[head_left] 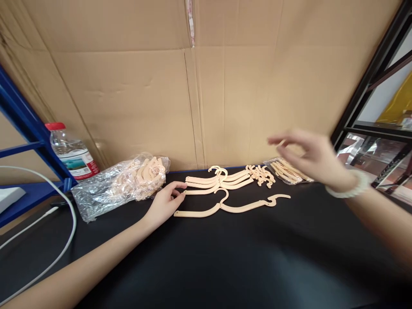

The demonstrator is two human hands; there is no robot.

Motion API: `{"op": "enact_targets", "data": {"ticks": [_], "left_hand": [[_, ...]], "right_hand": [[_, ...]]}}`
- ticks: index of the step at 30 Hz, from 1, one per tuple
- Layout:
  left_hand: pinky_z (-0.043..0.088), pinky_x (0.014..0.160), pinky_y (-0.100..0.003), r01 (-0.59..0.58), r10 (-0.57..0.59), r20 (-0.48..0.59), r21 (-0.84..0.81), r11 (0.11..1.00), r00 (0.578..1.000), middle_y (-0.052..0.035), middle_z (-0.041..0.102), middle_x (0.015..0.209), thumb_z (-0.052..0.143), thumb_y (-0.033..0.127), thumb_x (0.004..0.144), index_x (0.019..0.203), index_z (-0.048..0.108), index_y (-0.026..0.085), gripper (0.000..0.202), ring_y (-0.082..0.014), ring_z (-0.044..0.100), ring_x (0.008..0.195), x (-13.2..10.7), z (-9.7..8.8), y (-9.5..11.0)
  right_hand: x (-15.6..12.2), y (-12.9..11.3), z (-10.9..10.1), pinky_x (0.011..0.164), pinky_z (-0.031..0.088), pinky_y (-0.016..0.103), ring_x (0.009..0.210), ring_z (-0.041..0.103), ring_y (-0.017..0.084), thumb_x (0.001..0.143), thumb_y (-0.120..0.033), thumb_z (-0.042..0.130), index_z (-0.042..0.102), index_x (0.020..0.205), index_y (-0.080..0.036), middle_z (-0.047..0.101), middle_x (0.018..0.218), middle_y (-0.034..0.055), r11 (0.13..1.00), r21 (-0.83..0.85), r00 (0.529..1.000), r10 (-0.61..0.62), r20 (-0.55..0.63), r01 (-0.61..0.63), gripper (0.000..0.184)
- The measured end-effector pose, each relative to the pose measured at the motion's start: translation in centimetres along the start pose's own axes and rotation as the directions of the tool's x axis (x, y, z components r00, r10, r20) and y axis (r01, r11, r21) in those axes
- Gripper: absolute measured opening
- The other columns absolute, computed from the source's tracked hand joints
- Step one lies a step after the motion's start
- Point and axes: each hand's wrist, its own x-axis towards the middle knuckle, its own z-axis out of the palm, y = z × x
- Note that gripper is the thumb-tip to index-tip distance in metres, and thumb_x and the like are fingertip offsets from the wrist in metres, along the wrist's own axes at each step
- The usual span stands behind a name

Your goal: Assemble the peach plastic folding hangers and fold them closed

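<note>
Presently, the left hand (164, 201) lay at the left ends of the stacked hangers (206, 184) on the surface (225, 262), its grip unclear; the right hand (307, 153) hung well apart, fingers parted. A careless left-hand nudge could have skewed the stack.

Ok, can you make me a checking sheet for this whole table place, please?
Surface: black table.
Job's things: grouped hangers, front hanger, pile of small pieces.
Clutter: red-capped bottle, left bag, right bag.
Grips: left grip at the grouped hangers' left ends; right grip raised, blurred, nothing seen in it.
Cables: white cable looping at left.
Surroundings: cardboard behind, blue frame left, black shelf right.
</note>
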Motion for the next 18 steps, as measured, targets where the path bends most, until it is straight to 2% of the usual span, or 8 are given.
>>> {"op": "enact_targets", "data": {"ticks": [2, 4, 8, 10, 15, 18], "left_hand": [[0.044, 0.05, -0.027, -0.032, 0.031, 0.014, 0.04, 0.999, 0.999, 0.0011, 0.063, 0.065, 0.059, 0.037, 0.071, 0.092, 0.069, 0.021, 0.028, -0.0146, 0.051, 0.05, 0.1, 0.0, -0.1], [0.043, 0.05, -0.027, -0.062, 0.06, 0.026, 0.074, 0.995, 0.998, 0.0024, 0.06, 0.061, 0.059, 0.037, 0.071, 0.091, 0.07, 0.022, 0.027, -0.0145, 0.05, 0.049, 0.3, 0.0, -0.2], [0.042, 0.051, -0.027, -0.1, 0.094, 0.051, 0.127, 0.987, 0.994, 0.0023, 0.06, 0.059, 0.06, 0.04, 0.072, 0.092, 0.073, 0.024, 0.029, -0.0159, 0.051, 0.051, 0.7, 0.2, -0.4], [0.043, 0.053, -0.028, -0.116, 0.108, 0.066, 0.143, 0.983, 0.992, 0.0005, 0.064, 0.064, 0.06, 0.042, 0.073, 0.093, 0.074, 0.024, 0.03, -0.0167, 0.053, 0.054, 0.9, 0.3, -0.5], [0.046, 0.058, -0.029, -0.153, 0.138, 0.107, 0.153, 0.976, 0.985, -0.0051, 0.074, 0.096, 0.061, 0.046, 0.073, 0.087, 0.076, 0.025, 0.03, -0.0166, 0.055, 0.059, 1.4, 0.4, -0.6], [0.047, 0.058, -0.03, -0.149, 0.135, 0.1, 0.151, 0.977, 0.986, -0.0067, 0.074, 0.101, 0.062, 0.047, 0.071, 0.085, 0.077, 0.025, 0.03, -0.0151, 0.053, 0.055, 1.7, 0.5, -0.7]], "right_hand": [[-0.5, 2.3, 2.1, 0.081, 0.055, 0.037, 0.091, 0.067, 0.023, 0.093, -0.032, 0.051, 0.068, 0.105, -0.021, 0.071, 0.103, 0.0067, 0.998, -0.007, 0.988, -0.066, 0.136, 0.067, 0.023], [-1.1, 4.8, 4.1, 0.082, 0.054, 0.04, 0.091, 0.068, 0.025, 0.091, -0.028, 0.047, 0.071, 0.099, -0.022, 0.073, 0.1, 0.0067, 0.995, -0.057, 0.968, -0.068, 0.243, 0.084, 0.026], [-2.0, 8.0, 6.0, 0.084, 0.052, 0.042, 0.093, 0.067, 0.026, 0.089, -0.026, 0.047, 0.072, 0.094, -0.024, 0.074, 0.097, 0.005, 0.99, -0.095, 0.949, -0.071, 0.306, 0.105, 0.026], [-2.2, 8.2, 6.1, 0.087, 0.05, 0.043, 0.096, 0.066, 0.027, 0.089, -0.026, 0.047, 0.072, 0.093, -0.024, 0.074, 0.097, 0.0055, 0.986, -0.105, 0.935, -0.089, 0.343, 0.132, 0.025], [-2.3, 7.7, 6.6, 0.085, 0.048, 0.045, 0.092, 0.065, 0.029, 0.093, -0.028, 0.047, 0.072, 0.089, -0.022, 0.073, 0.094, 0.0088, 0.976, -0.122, 0.902, -0.116, 0.417, 0.182, 0.027], [-2.4, 7.6, 7.0, 0.085, 0.047, 0.044, 0.094, 0.064, 0.029, 0.094, -0.027, 0.045, 0.072, 0.091, -0.021, 0.073, 0.097, 0.0096, 0.972, -0.124, 0.893, -0.126, 0.432, 0.197, 0.028]]}}
